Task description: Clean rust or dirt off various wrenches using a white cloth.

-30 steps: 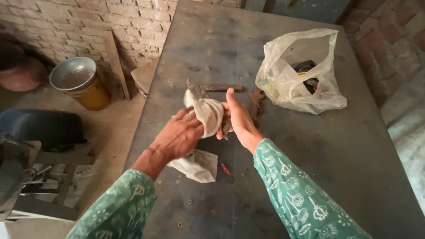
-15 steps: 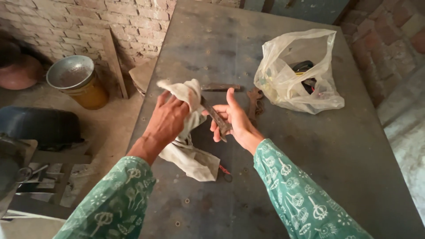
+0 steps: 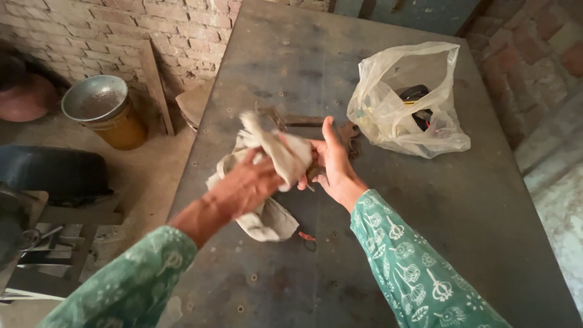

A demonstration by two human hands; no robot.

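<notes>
My left hand point(image 3: 246, 188) grips a dirty white cloth point(image 3: 276, 155) and presses it around a rusty metal tool point(image 3: 273, 116). My right hand point(image 3: 334, 164) holds that tool by its lower end, fingers curled under it. The cloth covers most of the tool; only its upper tip shows above the cloth. A loose end of the cloth hangs down to the grey metal table point(image 3: 425, 231) below my hands.
A clear plastic bag point(image 3: 407, 97) with dark items lies at the back right. A flat metal bar point(image 3: 303, 120) and a rusty wrench point(image 3: 351, 136) lie behind my hands. A small red-handled tool point(image 3: 308, 239) lies near the cloth. A metal basin on a yellow bucket point(image 3: 103, 112) stands left, on the floor.
My left hand swept the cloth up off the tool to the left, then came back down and wrapped it over the tool again. My right hand stayed in place.
</notes>
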